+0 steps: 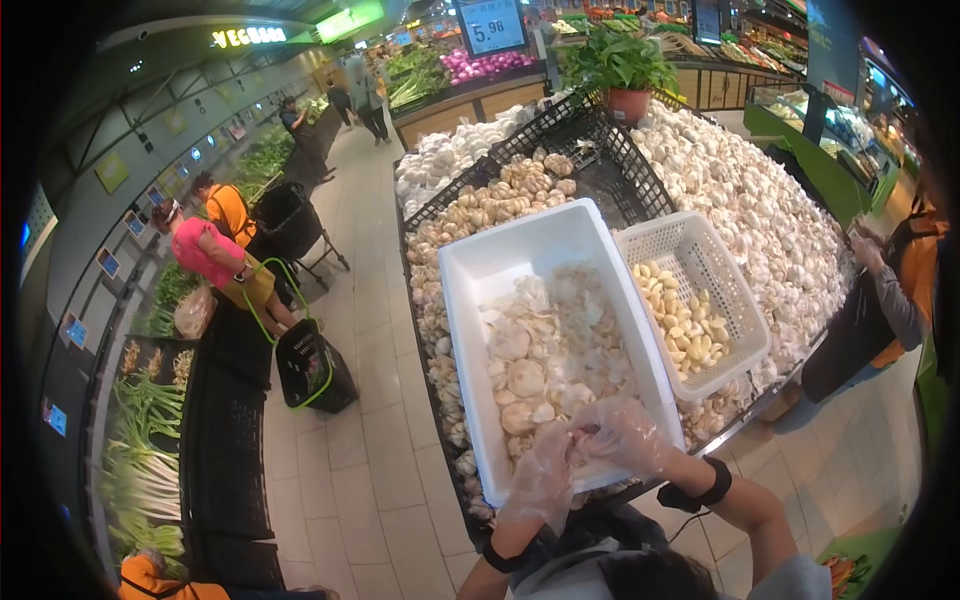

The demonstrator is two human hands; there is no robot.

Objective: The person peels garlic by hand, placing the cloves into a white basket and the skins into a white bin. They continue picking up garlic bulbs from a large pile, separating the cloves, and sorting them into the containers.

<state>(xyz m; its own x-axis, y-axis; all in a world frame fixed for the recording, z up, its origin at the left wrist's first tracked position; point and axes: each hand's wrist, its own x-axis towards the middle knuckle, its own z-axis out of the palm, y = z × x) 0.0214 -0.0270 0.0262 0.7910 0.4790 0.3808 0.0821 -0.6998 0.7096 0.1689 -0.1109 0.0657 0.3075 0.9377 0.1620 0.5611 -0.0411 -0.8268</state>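
Observation:
My left hand point(545, 470) and my right hand point(625, 437), both in clear plastic gloves, meet over the near end of a white foam box point(462, 350). Their fingers are closed together around something small that I cannot make out. Inside the box lie garlic bulbs point(525, 378), loose cloves and papery skins point(590, 310). Against the box's right side stands a white perforated basket point(745, 300) with peeled cloves point(680, 320) in it.
Heaped garlic point(740, 190) surrounds the box, with a black crate point(640, 180) and a potted plant point(628, 100) behind. A co-worker's hands point(868, 248) are at the right. Shoppers, a cart point(285, 220) and a green-handled basket point(315, 365) are at the left.

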